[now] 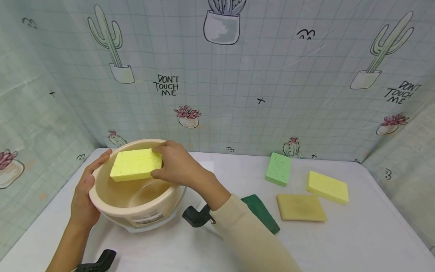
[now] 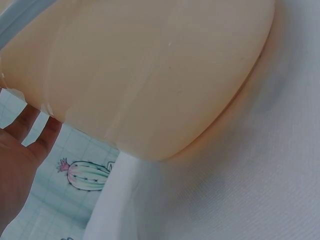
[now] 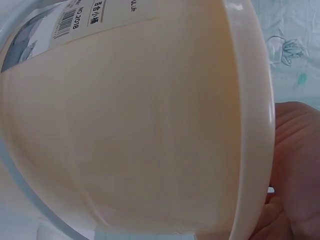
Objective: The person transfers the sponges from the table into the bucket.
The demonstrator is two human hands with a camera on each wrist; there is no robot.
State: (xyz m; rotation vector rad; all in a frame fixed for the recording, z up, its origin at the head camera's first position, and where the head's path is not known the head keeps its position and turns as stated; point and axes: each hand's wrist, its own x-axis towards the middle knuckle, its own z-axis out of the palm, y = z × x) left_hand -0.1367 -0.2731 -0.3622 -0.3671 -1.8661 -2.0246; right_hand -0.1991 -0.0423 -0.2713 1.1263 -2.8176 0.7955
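In the head view, a cream plastic bucket [image 1: 136,206] stands at the left of the white table, its pale handle hanging down at the front. My left hand [image 1: 83,196] holds the bucket's left side at the rim; in the left wrist view, two fingers [image 2: 45,137] touch its outer wall. My right hand [image 1: 180,166] pinches the right end of a bright yellow sponge [image 1: 136,164] over the bucket's mouth. In the right wrist view, the bucket wall [image 3: 150,125] hides the sponge, and part of my right hand [image 3: 297,170] shows beyond the rim.
Right of the bucket lie a light green sponge [image 1: 278,169], a pale yellow sponge [image 1: 327,187], a dull yellow sponge [image 1: 300,207] and a dark green piece [image 1: 261,213], partly behind my right sleeve. A cactus-print cloth [image 1: 238,83] hangs behind the table.
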